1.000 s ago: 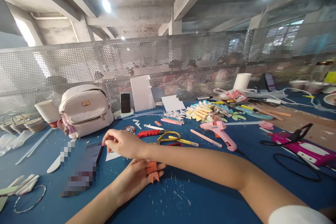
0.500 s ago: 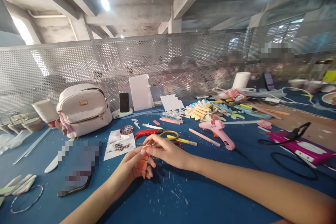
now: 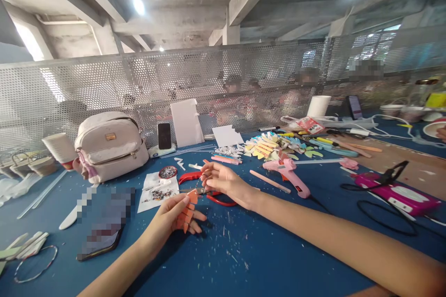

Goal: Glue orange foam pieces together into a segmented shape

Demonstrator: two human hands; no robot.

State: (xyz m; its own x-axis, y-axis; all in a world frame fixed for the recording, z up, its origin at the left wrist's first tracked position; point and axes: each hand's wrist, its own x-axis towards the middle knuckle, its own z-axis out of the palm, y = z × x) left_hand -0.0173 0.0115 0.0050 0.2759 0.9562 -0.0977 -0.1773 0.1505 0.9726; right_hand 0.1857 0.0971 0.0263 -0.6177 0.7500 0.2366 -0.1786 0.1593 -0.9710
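My left hand point(image 3: 176, 211) is closed on an orange piece point(image 3: 188, 211) split into several strips, pinched under the thumb with its other fingers spread behind. Just above and to the right, my right hand point(image 3: 223, 181) is raised, its fingers curled together. Something thin and pale runs between the fingertips and the orange piece, too fine to name. Under my right hand lie red-handled scissors point(image 3: 221, 198) and a red-handled tool point(image 3: 190, 177), both partly covered. A white paper point(image 3: 148, 197) with small dark bits lies left of them, with a round red-rimmed dish point(image 3: 167, 172) at its top.
A pink glue gun point(image 3: 296, 181) lies to the right, its cord trailing toward a magenta power strip point(image 3: 400, 192). Cut yellow and blue pieces point(image 3: 266, 146) are heaped behind. Left stand a white backpack point(image 3: 109, 148) and a phone lying flat point(image 3: 108, 222). A perforated metal screen point(image 3: 195, 79) closes the back.
My right hand has drawn away from the orange piece, up and to the right. The orange piece stays in my left hand, which has shifted slightly left.
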